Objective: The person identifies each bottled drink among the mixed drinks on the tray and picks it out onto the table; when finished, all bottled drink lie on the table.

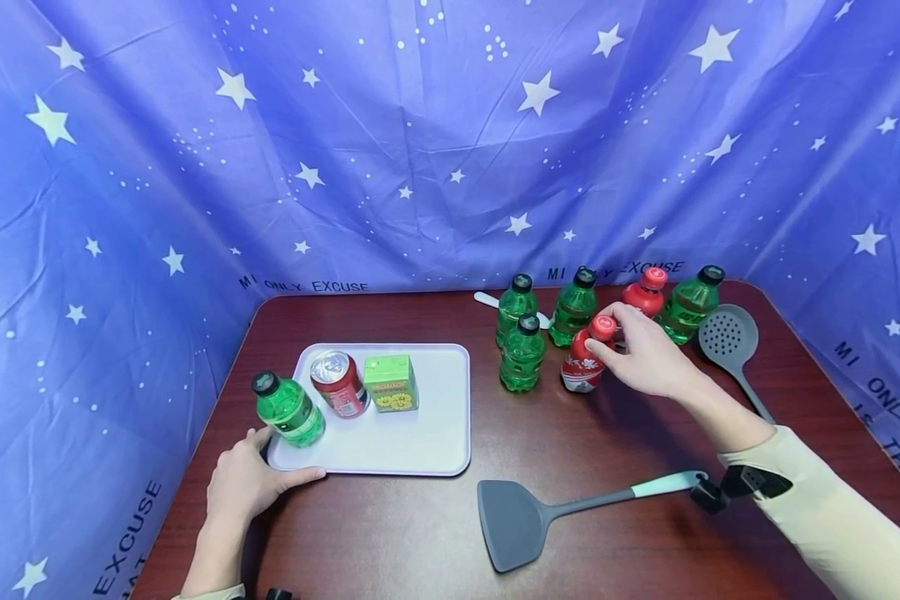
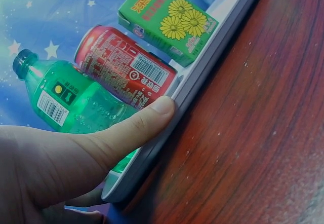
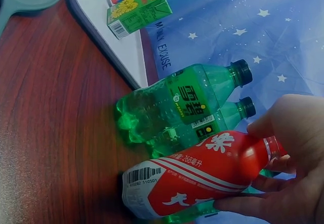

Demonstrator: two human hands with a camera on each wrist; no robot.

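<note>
In the head view my right hand (image 1: 640,350) grips a red plastic bottle (image 1: 581,367) just below its cap. The right wrist view shows thumb and fingers around the bottle's upper part (image 3: 202,171). My left hand (image 1: 247,477) holds the near left corner of a white tray (image 1: 438,417), thumb along the front rim. On the tray, a green soda bottle (image 1: 291,414) stands closest to that hand. Beside it are a red can (image 1: 340,385) and a green juice box (image 1: 392,385) with yellow flowers, also seen in the left wrist view.
Several green bottles (image 1: 521,358) stand left of the red one. Behind the right hand are another red bottle (image 1: 645,293) and a green bottle (image 1: 690,304). A skimmer (image 1: 729,337) lies far right, a grey spatula (image 1: 513,525) in front, a white-handled utensil (image 1: 487,299) at the back.
</note>
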